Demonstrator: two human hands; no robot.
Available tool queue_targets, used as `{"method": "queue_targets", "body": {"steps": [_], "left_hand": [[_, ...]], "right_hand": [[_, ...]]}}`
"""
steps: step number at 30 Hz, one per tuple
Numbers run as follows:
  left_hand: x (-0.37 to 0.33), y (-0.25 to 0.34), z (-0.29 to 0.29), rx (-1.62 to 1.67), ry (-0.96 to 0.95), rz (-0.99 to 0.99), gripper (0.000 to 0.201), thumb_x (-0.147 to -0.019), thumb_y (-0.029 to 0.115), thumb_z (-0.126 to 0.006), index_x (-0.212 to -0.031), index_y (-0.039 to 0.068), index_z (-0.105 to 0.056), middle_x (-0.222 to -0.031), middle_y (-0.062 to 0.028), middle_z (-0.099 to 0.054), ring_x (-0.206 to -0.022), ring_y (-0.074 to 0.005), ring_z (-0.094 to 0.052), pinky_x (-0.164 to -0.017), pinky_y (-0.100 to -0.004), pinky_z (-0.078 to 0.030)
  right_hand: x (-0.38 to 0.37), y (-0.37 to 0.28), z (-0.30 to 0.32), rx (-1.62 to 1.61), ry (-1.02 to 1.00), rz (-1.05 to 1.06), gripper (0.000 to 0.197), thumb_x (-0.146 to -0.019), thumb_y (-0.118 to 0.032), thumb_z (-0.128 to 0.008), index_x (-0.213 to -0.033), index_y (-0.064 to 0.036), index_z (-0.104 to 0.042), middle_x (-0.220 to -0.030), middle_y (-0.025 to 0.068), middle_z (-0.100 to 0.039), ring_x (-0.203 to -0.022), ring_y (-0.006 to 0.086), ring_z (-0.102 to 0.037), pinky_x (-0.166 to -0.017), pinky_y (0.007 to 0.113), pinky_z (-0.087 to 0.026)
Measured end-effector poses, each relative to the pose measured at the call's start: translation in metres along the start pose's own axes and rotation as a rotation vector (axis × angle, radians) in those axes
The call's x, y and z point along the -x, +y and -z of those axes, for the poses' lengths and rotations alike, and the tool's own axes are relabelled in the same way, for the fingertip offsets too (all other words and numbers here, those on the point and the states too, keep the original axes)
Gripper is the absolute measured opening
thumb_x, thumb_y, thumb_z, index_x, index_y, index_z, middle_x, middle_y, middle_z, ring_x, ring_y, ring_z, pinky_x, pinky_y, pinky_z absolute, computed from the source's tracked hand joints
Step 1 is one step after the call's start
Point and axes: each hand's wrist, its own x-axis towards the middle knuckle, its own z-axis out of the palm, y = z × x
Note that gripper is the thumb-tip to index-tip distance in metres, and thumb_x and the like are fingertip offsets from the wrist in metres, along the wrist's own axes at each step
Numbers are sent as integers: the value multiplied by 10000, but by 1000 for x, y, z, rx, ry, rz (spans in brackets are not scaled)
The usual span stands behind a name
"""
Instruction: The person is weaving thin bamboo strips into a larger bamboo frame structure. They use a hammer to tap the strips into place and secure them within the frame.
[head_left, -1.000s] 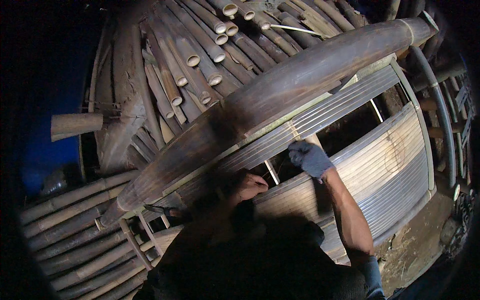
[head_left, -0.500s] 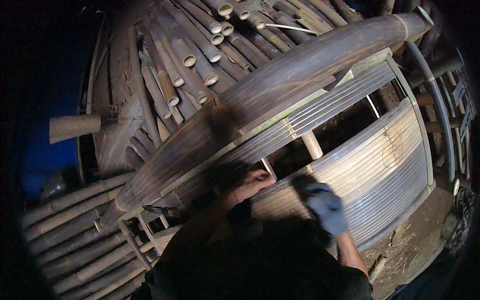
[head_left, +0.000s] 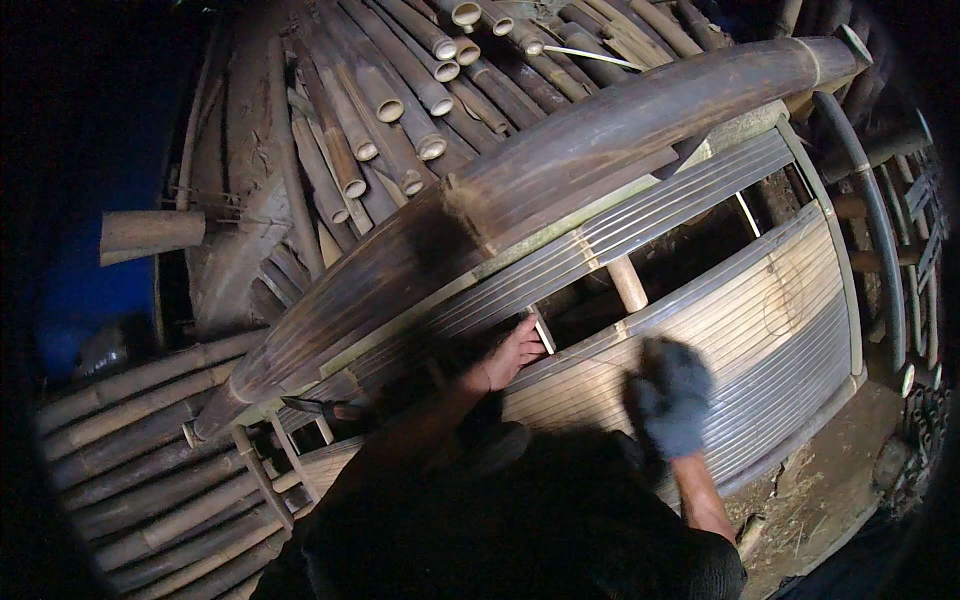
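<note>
My left hand (head_left: 510, 354), bare, reaches over the near edge of the gap in a bamboo frame. Its fingers are stretched out beside a thin upright strut (head_left: 542, 331), and I see nothing held in them. My right hand (head_left: 675, 397), in a grey glove, is closed above the slatted bamboo panel (head_left: 755, 330). A thin, dark wire or thread seems to run from it toward my left hand; its grip on that strand is blurred. More of the fine strand loops over the pale slats. A thick, dark bamboo pole (head_left: 560, 165) curves along the frame's far side.
Cut bamboo poles (head_left: 405, 135) are piled beyond the frame. At the left lies a row of bamboo poles (head_left: 150, 440). A dark tool (head_left: 318, 407) rests at the frame's left part. A round crosspiece (head_left: 627, 284) spans the gap. Bare ground (head_left: 820, 480) shows at the lower right.
My right hand has moved right and slightly up, away from my left hand. The left fingers have shifted a little upward and straightened. My view has shifted slightly.
</note>
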Motion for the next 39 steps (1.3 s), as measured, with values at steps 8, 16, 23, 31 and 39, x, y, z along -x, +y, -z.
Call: {"method": "queue_targets", "body": {"steps": [8,16,23,31,39], "left_hand": [[-16,-24,13,-116,7,-96,584,-885,575,-491,-1111,48,-601,-1068,-130,-625,-1012,-223,-550,-920,-350,-408],[16,-5,8,-964,-76,-160,388,-920,359,-505,-1073,29,-641,-969,-160,-671,-904,-262,-623,-805,-381,-474],[21,5,0,-1218,-83,-318,303,-915,311,-550,-928,25,-648,-833,-185,-642,-721,-285,-593,-700,-408,-462],[26,-16,-10,-1184,175,-423,265,-882,306,-548,-875,73,-673,-888,-198,-640,-850,-383,-626,-740,-450,-494],[19,-26,2,-1186,124,-530,278,-880,326,-549,-921,76,-665,-921,-184,-647,-882,-382,-619,-753,-457,-489]], "right_hand": [[-46,-61,-74,244,-358,236,175,-754,-244,-593,-851,-100,-614,-816,115,-578,-777,295,-561,-615,420,-404],[-37,-46,-72,-350,-706,53,248,-883,-206,-497,-981,-8,-611,-1071,215,-610,-1029,355,-569,-900,423,-455],[-85,-42,-26,-895,-604,-2,179,-852,-152,-586,-905,-5,-674,-963,175,-650,-871,297,-651,-811,367,-510],[-112,-43,-41,1,-564,199,229,-837,-228,-489,-858,-69,-653,-888,176,-667,-809,378,-634,-731,433,-523],[-27,-112,-71,-305,-683,142,254,-863,-261,-490,-847,-58,-641,-822,214,-639,-772,391,-614,-671,472,-497]]}}
